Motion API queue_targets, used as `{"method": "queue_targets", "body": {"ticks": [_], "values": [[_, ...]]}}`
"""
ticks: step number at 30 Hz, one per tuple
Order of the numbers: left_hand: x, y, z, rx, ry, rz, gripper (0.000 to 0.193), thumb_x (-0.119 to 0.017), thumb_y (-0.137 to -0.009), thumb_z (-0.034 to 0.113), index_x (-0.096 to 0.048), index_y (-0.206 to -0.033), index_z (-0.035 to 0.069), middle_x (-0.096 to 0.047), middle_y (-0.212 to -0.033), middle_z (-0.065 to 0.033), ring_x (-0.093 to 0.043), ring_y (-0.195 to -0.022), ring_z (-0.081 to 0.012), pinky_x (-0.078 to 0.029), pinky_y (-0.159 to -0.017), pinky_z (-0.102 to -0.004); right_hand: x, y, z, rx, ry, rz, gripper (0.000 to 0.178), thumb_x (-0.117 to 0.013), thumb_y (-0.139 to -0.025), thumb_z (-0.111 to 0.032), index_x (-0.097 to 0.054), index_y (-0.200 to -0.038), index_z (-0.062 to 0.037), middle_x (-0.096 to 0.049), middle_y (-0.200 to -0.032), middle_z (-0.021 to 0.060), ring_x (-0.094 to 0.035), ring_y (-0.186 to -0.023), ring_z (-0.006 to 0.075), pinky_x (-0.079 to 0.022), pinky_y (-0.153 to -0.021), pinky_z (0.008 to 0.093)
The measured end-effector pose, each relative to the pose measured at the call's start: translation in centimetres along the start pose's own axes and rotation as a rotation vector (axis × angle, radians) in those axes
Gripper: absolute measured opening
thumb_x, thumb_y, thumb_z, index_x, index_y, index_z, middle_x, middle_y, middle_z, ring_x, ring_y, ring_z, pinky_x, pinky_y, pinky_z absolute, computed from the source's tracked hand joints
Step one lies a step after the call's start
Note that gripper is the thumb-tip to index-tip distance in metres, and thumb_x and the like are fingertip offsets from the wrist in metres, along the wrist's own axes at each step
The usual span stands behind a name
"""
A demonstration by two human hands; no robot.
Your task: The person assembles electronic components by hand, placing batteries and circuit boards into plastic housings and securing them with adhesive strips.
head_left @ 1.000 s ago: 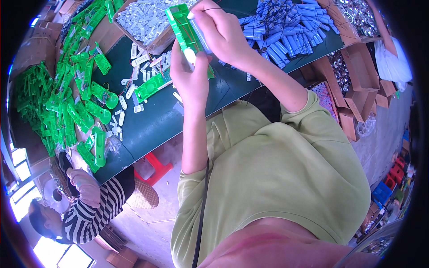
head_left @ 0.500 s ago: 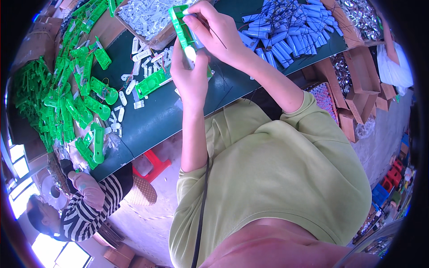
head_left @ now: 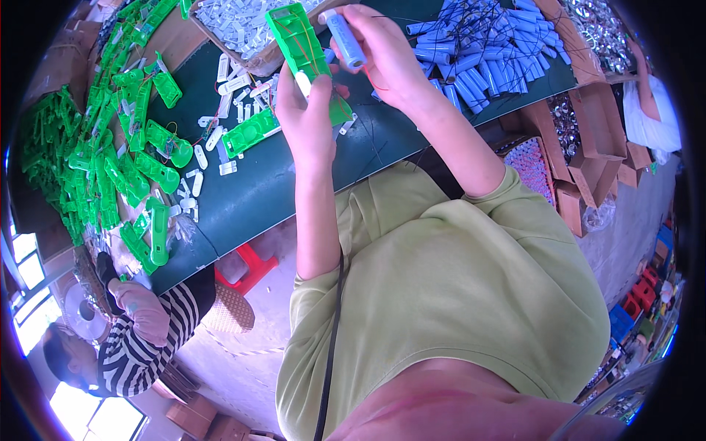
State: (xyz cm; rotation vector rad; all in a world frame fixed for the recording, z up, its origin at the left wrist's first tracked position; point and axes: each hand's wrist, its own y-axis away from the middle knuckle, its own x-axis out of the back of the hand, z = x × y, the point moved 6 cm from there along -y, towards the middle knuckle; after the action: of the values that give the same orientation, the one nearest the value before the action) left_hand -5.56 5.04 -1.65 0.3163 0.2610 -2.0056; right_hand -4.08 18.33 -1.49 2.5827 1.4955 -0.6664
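Observation:
My left hand (head_left: 307, 121) is closed around the lower end of a green plastic housing (head_left: 293, 33), held tilted above the table with its hollow inside showing. Thin wires run along that housing, and a small white piece (head_left: 303, 83) sits by my left thumb. Between the fingers of my right hand (head_left: 386, 62) is a blue cylindrical battery (head_left: 344, 40), just right of the housing and apart from it. A thin red wire shows below the battery. Another green housing (head_left: 251, 132) lies on the table left of my left wrist.
Blue batteries with dark wires (head_left: 485, 51) are heaped at the back right. A box of small clear-white parts (head_left: 243, 29) stands behind my hands. Green housings (head_left: 132, 169) pile up along the left. A person in a striped top (head_left: 147, 342) sits at lower left; cardboard boxes (head_left: 596, 121) stand at right.
My right hand has moved right, off the housing, and now shows the blue battery in its fingers. The housing has turned and shifted slightly left in my left hand.

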Motion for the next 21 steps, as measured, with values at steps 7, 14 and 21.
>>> {"method": "queue_targets", "body": {"ticks": [7,14,21], "values": [[0.7,-0.3,0.8,-0.097,0.053,0.073,0.033,-0.054,-0.094,0.015,-0.048,-0.124,0.000,-0.059,-0.102,-0.0058,-0.057,-0.086,-0.0119,-0.047,-0.075,-0.0257,-2.0,4.2,-2.6,0.078,0.652,-0.225,0.020,-0.067,-0.086,-0.017,-0.058,-0.097,-0.0043,-0.056,-0.067,-0.0025,-0.049,-0.057,0.0023,-0.037,-0.048,0.0198],[0.3,-0.5,0.7,-0.043,0.065,0.043,0.032,-0.055,-0.093,0.014,-0.049,-0.122,-0.001,-0.060,-0.100,-0.0057,-0.057,-0.087,-0.0107,-0.046,-0.074,-0.0250,-3.6,5.4,-3.3,0.371,0.818,-0.105,0.016,-0.064,-0.082,-0.019,-0.059,-0.094,-0.0081,-0.061,-0.066,0.0124,-0.061,-0.061,0.0314,-0.045,-0.050,0.0388],[0.0,-0.8,0.1,0.005,0.117,0.044,0.031,-0.052,-0.090,0.006,-0.050,-0.120,-0.003,-0.061,-0.099,-0.0077,-0.059,-0.085,-0.0121,-0.048,-0.073,-0.0250,-3.2,6.2,-3.1,0.491,0.895,-0.042,0.012,-0.061,-0.085,-0.017,-0.056,-0.090,-0.0078,-0.059,-0.063,0.0102,-0.060,-0.058,0.0312,-0.044,-0.048,0.0389]]}}
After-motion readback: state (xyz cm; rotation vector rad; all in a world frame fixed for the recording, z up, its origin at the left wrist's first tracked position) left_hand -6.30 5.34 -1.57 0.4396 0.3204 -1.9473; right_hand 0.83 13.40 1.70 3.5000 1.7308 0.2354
